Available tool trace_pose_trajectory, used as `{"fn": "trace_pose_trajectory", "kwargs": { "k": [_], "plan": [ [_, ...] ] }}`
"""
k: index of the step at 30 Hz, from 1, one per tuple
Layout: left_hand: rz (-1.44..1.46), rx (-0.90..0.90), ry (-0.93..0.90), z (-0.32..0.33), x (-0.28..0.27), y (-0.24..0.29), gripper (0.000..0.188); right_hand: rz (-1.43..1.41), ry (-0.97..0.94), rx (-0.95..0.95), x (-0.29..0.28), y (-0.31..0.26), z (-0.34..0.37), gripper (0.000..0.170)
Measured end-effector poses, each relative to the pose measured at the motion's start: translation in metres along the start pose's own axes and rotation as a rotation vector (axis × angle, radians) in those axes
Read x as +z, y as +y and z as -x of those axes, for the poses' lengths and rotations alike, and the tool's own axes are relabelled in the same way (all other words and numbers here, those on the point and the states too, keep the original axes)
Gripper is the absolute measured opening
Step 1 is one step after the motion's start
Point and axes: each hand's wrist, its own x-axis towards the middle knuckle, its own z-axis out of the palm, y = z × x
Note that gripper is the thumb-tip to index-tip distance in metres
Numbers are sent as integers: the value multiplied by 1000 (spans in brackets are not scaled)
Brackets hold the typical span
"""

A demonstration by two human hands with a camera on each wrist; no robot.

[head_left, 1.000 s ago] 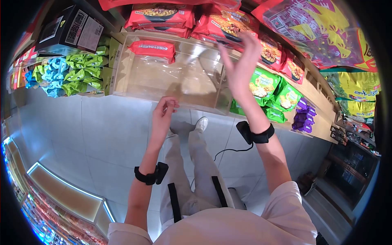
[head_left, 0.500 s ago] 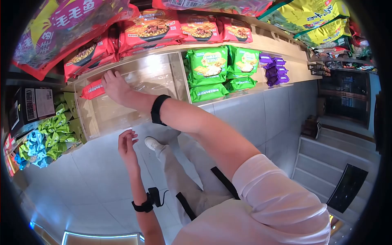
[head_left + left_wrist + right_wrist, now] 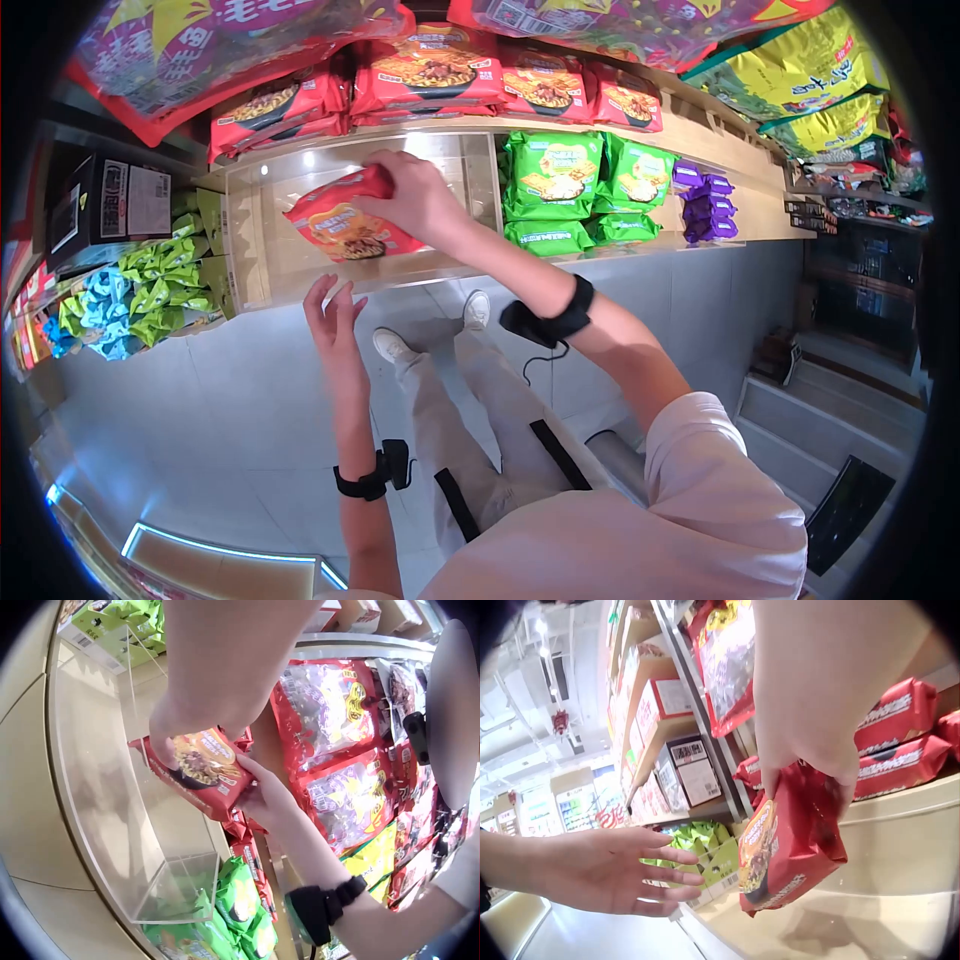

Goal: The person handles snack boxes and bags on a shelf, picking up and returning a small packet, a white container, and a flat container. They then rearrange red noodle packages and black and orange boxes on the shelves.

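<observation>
In the head view the right hand (image 3: 422, 205) pinches one end of a red noodle-picture packet (image 3: 345, 222), holding it tilted above the clear-walled bin (image 3: 245, 235). The right wrist view shows that packet (image 3: 791, 847) hanging from the right hand (image 3: 810, 750), its picture side turned left. The left hand (image 3: 335, 325) is at the bin's front edge with fingers spread, holding nothing; the right wrist view shows this hand (image 3: 622, 870) apart from the packet. In the left wrist view the packet (image 3: 199, 769) is partly behind the left hand (image 3: 202, 712).
Red packets (image 3: 428, 75) line the shelf behind the bin. Green packets (image 3: 552, 178) and purple packets (image 3: 708, 205) lie to its right. Left of it are green and blue bags (image 3: 150, 290) and a black box (image 3: 115, 205). Large bags (image 3: 240, 45) overhang the back.
The right hand has taken hold of the red packet lying in the bin and raised it, turning its picture side into view. The left hand's fingers have spread, near the bin's front edge.
</observation>
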Motion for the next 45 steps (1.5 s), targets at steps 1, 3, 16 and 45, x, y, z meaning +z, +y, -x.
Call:
{"fn": "trace_pose_trajectory", "kwargs": {
  "k": [1, 3, 16, 45],
  "plan": [
    [37, 12, 23, -1, 8, 5, 41, -99, -20, 88, -17, -7, 8, 44],
    [123, -39, 9, -6, 15, 13, 58, -210, -75, 252, -47, -17, 24, 44],
    [192, -161, -253, -10, 87, 19, 43, -821, 87, 654, -137, 39, 73, 42],
    [34, -221, -178, 10, 87, -8, 28, -403, 439, 493, -227, 164, -30, 46]
  ]
}}
